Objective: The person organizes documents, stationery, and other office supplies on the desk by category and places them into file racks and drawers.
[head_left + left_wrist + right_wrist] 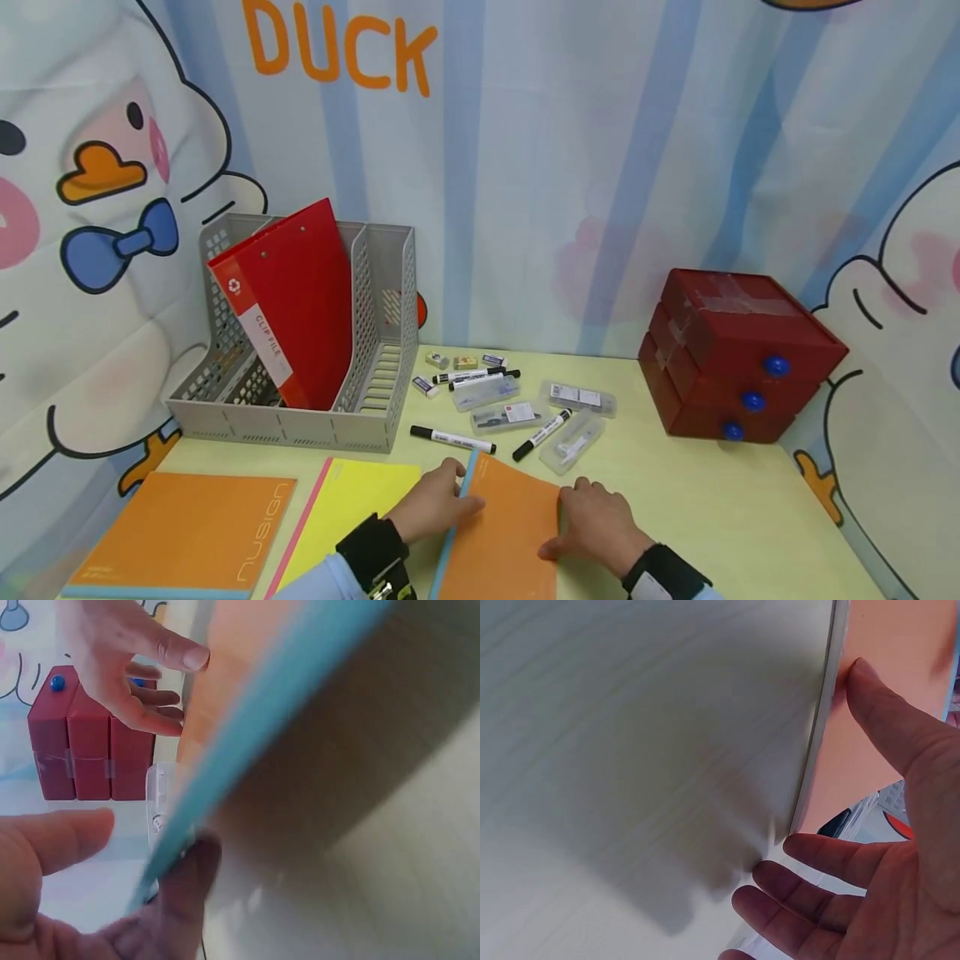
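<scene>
An orange notebook (pixel 510 533) with a blue spine stands between both hands, its spine side tilted up from the table. My left hand (pixel 433 503) holds the spine side; in the left wrist view its fingers (pixel 187 889) curl beneath the blue spine and its thumb stands above the cover side. With the thumb on the cover, my right hand (pixel 600 527) grips the opposite edge; in the right wrist view its index fingertip touches near a corner. Left of them lie a yellow notebook (pixel 360 492) with a pink spine and another orange notebook (pixel 187 525).
A grey file rack (pixel 285 427) holding a red clip file (pixel 307 308) stands at the back left. Black-capped markers (pixel 453 439), clear plastic cases (pixel 510 417) and small erasers (pixel 425 386) lie behind the hands. At the right stands a red drawer box (pixel 738 358) with blue knobs.
</scene>
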The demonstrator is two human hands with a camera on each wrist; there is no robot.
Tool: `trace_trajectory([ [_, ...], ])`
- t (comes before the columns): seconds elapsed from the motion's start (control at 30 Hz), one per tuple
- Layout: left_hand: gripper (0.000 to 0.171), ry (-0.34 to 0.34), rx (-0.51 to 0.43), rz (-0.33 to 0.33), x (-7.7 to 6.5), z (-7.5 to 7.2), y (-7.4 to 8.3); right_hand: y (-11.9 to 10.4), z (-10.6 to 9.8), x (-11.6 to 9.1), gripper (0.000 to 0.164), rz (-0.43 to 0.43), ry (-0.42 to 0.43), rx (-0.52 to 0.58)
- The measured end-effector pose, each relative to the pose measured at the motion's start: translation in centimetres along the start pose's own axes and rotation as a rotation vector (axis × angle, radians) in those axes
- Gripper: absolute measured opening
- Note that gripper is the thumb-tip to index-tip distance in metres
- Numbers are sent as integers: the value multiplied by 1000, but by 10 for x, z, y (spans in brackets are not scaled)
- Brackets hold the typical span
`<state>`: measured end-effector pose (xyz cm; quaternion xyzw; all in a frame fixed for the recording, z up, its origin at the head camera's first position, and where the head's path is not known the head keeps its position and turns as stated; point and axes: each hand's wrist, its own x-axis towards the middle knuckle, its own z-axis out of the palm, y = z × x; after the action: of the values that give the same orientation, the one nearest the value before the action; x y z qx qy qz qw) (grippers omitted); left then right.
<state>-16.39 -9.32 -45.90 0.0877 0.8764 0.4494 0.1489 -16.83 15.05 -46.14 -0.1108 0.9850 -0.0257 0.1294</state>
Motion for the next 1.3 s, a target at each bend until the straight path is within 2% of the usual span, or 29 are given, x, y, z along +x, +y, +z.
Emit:
trace_trajectory([
  [0.2,47,-45,-179,56,1,-4,0,4,-2,0,68,-6,-10,49],
  [0.3,46,-78,-279,87,1,-10,5,8,-6,1,73,3,23,120],
  [0.37,43,-82,-320,109,1,-16,10,11,-11,1,80,22,60,206],
  [0.47,39,-58,-347,144,2,-26,16,14,-17,4,79,36,99,448],
  [0.63,32,-25,-377,175,4,-37,22,11,-28,9,52,-22,98,952],
  [0.73,33,-12,-357,193,5,-41,25,7,-35,11,43,-28,120,1100],
  [0.8,36,-4,-327,197,6,-44,27,4,-41,11,40,-37,148,1137],
  [0.97,41,-35,-273,222,6,-52,30,-1,-50,10,40,-85,202,1100],
  [1.07,38,-51,-254,267,4,-58,31,-2,-53,10,41,-89,216,1077],
  [1.17,38,-14,-230,308,0,-66,34,0,-54,10,38,-77,233,1061],
  [1.3,40,97,-241,326,-5,-87,40,5,-52,11,34,-61,251,1041],
])
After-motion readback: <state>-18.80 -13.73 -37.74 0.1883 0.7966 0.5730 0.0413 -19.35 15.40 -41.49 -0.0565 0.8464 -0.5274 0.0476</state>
